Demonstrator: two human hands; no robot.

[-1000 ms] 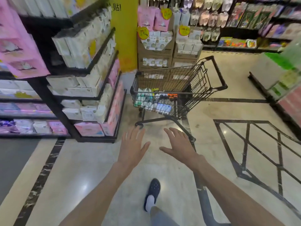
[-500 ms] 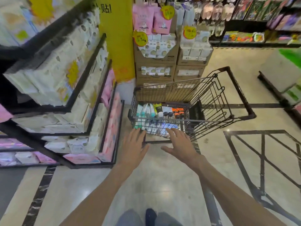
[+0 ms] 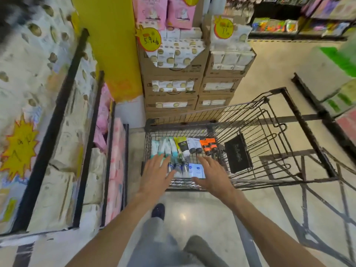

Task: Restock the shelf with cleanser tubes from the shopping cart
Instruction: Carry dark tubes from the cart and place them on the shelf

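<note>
A black wire shopping cart (image 3: 294,120) stands in front of me on the shop floor. Several cleanser tubes lie in its near left end: teal and white ones (image 3: 163,147), a yellow and black one (image 3: 182,144), grey ones (image 3: 193,145), orange ones (image 3: 208,145) and a blue and white pack (image 3: 196,168). My left hand (image 3: 156,175) reaches over the cart's near edge with fingers spread, above the teal tubes. My right hand (image 3: 212,175) is spread over the blue pack. Neither hand holds anything.
A black shelf unit (image 3: 52,122) stacked with white and pink tissue packs runs along the left. A yellow pillar (image 3: 109,45) and stacked cardboard boxes (image 3: 173,87) of goods stand behind the cart. More shelving (image 3: 327,105) lines the right. A black pouch (image 3: 238,153) hangs inside the cart.
I have stepped closer to the cart. Both hands have moved forward from in front of the cart to over its near edge, above the tubes.
</note>
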